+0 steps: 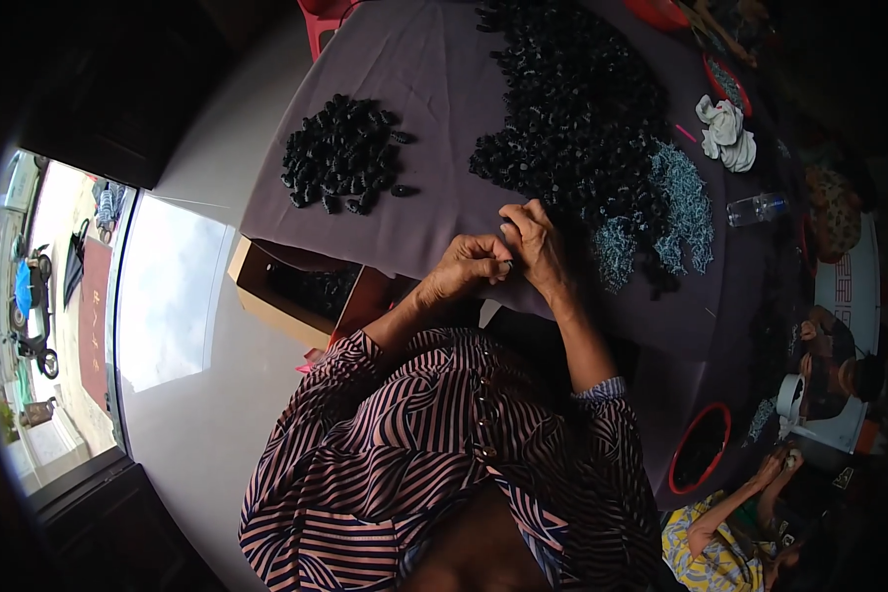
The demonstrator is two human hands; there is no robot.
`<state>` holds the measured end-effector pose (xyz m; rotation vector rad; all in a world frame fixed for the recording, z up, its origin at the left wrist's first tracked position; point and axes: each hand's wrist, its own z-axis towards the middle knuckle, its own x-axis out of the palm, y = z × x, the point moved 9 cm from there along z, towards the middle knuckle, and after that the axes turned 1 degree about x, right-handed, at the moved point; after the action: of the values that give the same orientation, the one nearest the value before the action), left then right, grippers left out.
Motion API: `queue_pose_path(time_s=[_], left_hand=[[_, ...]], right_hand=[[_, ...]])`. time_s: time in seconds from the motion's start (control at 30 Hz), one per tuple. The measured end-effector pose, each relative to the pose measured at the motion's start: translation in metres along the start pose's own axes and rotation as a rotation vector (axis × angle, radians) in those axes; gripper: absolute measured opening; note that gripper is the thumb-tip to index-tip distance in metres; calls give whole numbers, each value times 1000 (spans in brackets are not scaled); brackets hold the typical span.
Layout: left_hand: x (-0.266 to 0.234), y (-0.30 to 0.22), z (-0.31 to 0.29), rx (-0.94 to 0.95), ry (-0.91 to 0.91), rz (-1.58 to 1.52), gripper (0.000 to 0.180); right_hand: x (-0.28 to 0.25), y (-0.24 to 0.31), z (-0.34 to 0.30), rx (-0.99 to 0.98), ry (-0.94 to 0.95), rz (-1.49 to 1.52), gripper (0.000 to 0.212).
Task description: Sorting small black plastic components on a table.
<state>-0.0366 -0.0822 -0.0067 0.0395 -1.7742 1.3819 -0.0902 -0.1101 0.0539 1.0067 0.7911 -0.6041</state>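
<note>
My left hand (474,266) and my right hand (537,247) meet at the near edge of the cloth-covered table, fingertips almost touching. Thumb and forefinger of the left are pinched together; whatever they hold is too small to make out. The right hand's fingers are bent around a small black part, of which only a dark bit shows. Just beyond them spreads a large heap of small black ribbed parts (572,109). Beside it, to the right, lie silvery-blue screws (683,207), with a smaller patch of them close to my right wrist.
A smaller pile of black parts (340,153) sits on the left of the tablecloth (414,99). Below it stands an open cardboard box (257,286) holding black parts. On the right are a white cloth (726,133), a clear bottle (757,209), red-rimmed bowls (701,449) and co-workers (725,543).
</note>
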Motion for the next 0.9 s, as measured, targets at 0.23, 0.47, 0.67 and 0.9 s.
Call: queue_pose_path(time_s=[0.23, 0.47, 0.67, 0.9], left_hand=[[3, -5, 3, 10, 20, 51, 6], [0, -8, 5, 24, -3, 63, 6], [-5, -10, 3, 42, -90, 66, 5], [10, -17, 8, 35, -98, 254, 6]], right_hand=[[-8, -7, 5, -17, -59, 91, 7], [-10, -46, -22, 521, -101, 1040, 9], [-4, -42, -39, 607, -146, 1470, 9], [-9, -33, -45, 500, -185, 1299, 7]])
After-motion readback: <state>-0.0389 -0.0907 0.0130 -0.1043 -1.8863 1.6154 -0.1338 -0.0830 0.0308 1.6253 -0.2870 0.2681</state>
